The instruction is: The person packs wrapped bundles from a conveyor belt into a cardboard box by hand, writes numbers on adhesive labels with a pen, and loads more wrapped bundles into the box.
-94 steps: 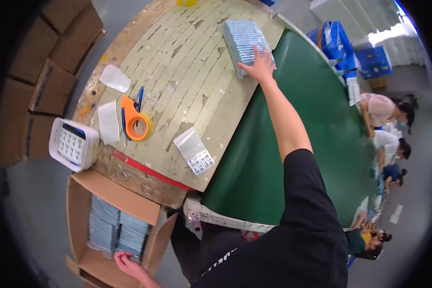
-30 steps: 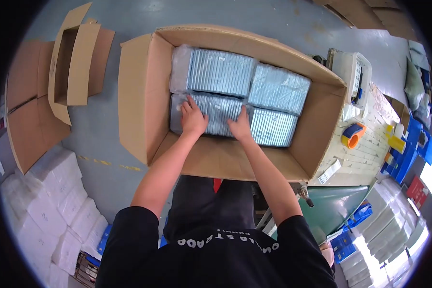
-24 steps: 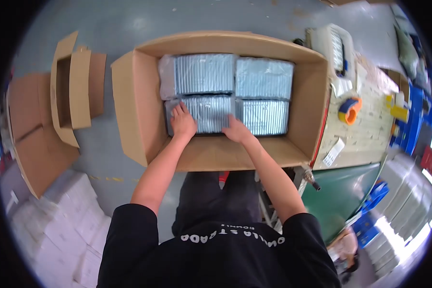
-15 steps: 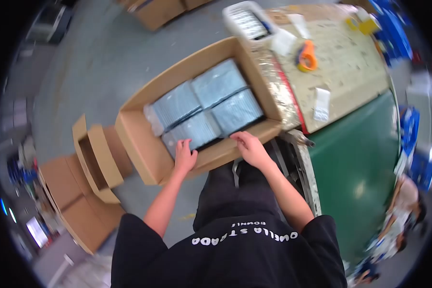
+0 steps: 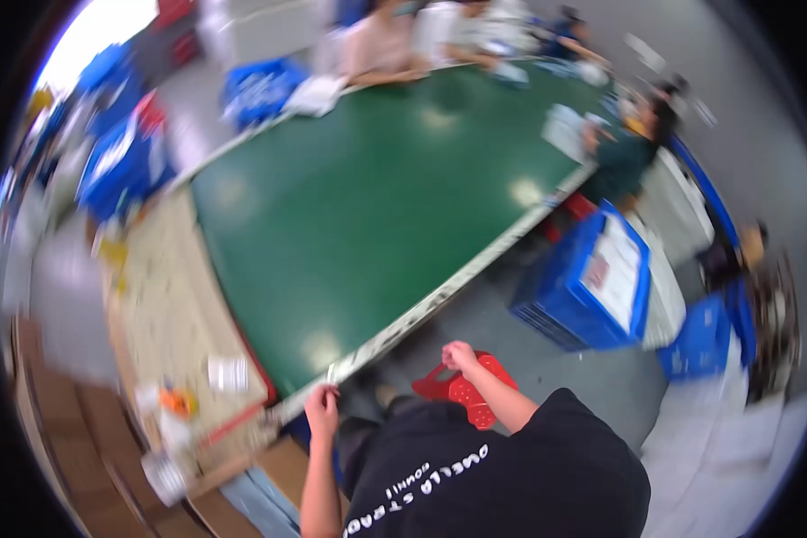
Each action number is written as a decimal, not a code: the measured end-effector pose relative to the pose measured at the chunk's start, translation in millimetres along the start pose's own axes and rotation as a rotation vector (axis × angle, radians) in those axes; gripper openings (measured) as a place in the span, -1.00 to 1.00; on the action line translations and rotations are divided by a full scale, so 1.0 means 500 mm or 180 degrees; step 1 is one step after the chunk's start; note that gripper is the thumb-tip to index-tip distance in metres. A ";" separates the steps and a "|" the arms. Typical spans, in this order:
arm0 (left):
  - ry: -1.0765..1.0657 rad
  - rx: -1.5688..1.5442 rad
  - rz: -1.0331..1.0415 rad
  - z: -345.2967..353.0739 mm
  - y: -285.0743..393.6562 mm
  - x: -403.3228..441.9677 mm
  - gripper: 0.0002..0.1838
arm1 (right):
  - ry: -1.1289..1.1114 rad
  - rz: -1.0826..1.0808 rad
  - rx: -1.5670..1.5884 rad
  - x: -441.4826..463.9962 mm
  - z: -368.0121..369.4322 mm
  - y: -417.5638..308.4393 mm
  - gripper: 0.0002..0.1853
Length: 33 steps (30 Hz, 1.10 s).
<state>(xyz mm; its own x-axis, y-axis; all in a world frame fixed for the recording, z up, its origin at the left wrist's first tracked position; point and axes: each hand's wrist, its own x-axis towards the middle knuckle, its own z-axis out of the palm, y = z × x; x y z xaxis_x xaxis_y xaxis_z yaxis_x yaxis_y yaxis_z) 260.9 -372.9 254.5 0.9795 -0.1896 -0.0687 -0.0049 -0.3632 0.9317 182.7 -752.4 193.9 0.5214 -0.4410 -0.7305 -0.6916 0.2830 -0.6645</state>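
Note:
My left hand (image 5: 321, 411) is at the near corner of the green table (image 5: 359, 206), close to its pale edge. Its fingers are loosely bent and somewhat apart, with nothing visible in them. My right hand (image 5: 460, 356) is held above a red stool (image 5: 482, 394), its fingers curled in, and no object shows in it. At the bottom, beside my left forearm, part of the cardboard box (image 5: 282, 468) shows with light-blue packs (image 5: 253, 504) in it. Motion blurs much of the view.
A worn board (image 5: 166, 287) adjoins the green table, bearing an orange tape dispenser (image 5: 179, 402) and a white label roll (image 5: 228, 375). A blue crate (image 5: 565, 287) stands right. People sit along the far side, including a person in dark green (image 5: 628, 152). Brown cartons (image 5: 72, 421) stand left.
The view has swung right, from the box to the green table. Both hands have left the box's near edge and are now in the air. The box has shifted to the bottom left of view.

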 end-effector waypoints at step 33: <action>0.1396 -0.0853 -0.0538 -0.247 -0.011 0.163 -0.84 | -0.0744 -0.0664 -0.1058 0.043 0.059 -0.072 -0.87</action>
<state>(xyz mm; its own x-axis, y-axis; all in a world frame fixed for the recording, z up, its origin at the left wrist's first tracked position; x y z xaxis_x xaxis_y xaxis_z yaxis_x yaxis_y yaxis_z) 365.8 -273.6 287.8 0.9547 0.2706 -0.1236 0.1554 -0.0995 0.9828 233.7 -746.6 197.7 0.7391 -0.2446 -0.6276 -0.6627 -0.0970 -0.7426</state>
